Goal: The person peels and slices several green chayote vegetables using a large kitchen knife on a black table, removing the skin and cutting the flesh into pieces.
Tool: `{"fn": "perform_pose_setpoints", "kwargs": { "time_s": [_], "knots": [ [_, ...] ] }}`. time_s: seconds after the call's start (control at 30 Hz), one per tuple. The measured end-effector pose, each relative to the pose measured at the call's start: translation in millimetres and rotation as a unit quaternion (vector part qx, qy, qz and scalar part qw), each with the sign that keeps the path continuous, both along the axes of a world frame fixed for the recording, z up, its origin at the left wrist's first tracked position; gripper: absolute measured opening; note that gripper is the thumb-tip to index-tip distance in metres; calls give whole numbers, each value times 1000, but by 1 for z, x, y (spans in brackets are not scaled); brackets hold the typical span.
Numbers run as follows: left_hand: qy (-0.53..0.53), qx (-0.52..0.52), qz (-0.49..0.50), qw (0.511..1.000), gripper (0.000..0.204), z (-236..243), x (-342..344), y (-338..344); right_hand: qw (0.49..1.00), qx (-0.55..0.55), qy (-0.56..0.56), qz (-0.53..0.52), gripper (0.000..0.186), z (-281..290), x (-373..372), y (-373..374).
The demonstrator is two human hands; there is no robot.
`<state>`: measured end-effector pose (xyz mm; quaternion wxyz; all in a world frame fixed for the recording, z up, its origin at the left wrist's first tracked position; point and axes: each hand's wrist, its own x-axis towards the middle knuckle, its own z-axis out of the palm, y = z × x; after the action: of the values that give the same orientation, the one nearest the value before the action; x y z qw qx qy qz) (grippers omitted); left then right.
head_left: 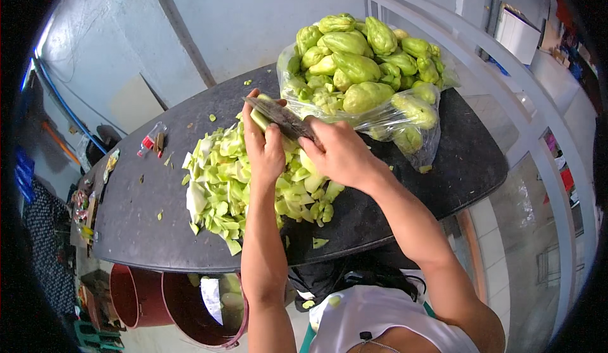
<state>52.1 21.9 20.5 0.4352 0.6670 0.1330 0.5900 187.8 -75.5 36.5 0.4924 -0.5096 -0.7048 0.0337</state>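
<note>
My left hand [265, 153], near the middle of the frame, pinches a pale green chayote piece [258, 120] between thumb and fingers. My right hand [339, 151], just to the right, is closed around the near end of a knife [285, 118]; its broad, dark-stained blade slants toward the upper left, lying against the piece and partly covering it. Piece and blade are both above the table, over the upper edge of a loose heap of cut green pieces [221, 185] that spreads behind and on both sides of my left forearm.

To the upper right, whole chayotes [356, 66] are piled in a clear plastic bag [360, 121] whose lower end sags toward the right. All this rests on a dark table [142, 229] with a curved edge, dotted with green scraps. A red and clear packet [149, 141] lies on its left part.

Below the table, at lower left, stand two reddish buckets, one [134, 296] beside the other [177, 305]; the right one has something white inside. A pale wall [253, 23] fills the top, and a white railing [516, 109] bends down the right side.
</note>
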Motion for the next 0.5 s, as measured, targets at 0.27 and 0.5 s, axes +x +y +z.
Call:
{"fn": "perform_pose_setpoints", "kwargs": {
  "time_s": [0.27, 0.5],
  "knots": [
    [43, -111, -41, 992, 64, 10, -10, -2, 996, -21, 78, 48, 18, 9, 21, -2],
    [-52, -277, -198, 939, 64, 9, -14, 9, 988, -77, 90, -100, 20, 13, 32, -2]
  ]
}}
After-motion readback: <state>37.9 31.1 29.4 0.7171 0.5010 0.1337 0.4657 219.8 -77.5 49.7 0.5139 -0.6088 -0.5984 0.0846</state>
